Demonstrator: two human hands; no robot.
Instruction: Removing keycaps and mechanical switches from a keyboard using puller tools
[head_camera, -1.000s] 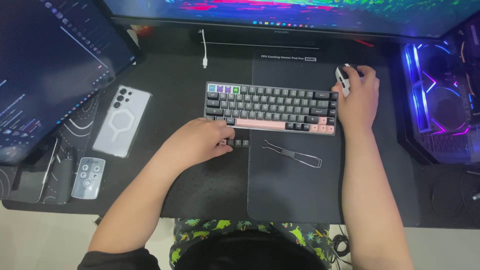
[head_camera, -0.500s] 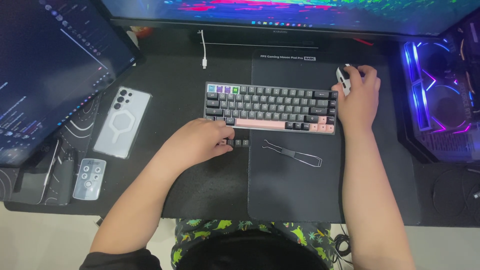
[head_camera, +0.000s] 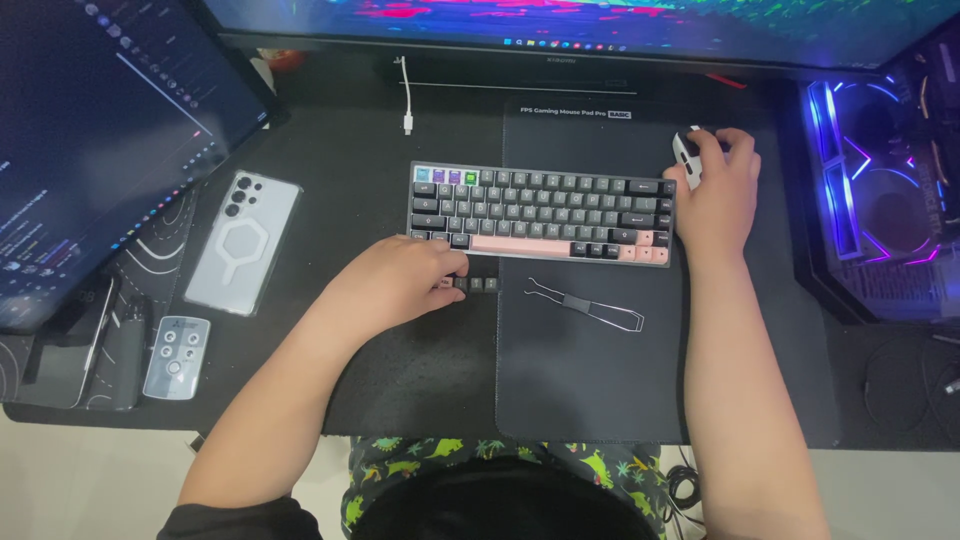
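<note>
A compact grey keyboard with a pink spacebar and pink corner keys lies across the desk's middle. My left hand rests at its lower left corner, fingers curled over a few loose keycaps lying on the mat just below the board. My right hand sits at the keyboard's right end, wrapped over a white mouse. A wire keycap puller lies on the dark mouse pad below the keyboard, untouched.
A phone in a clear case and a small grey remote lie at left. A tilted side screen stands left, a monitor behind, a lit computer case at right. A white cable end hangs near the monitor.
</note>
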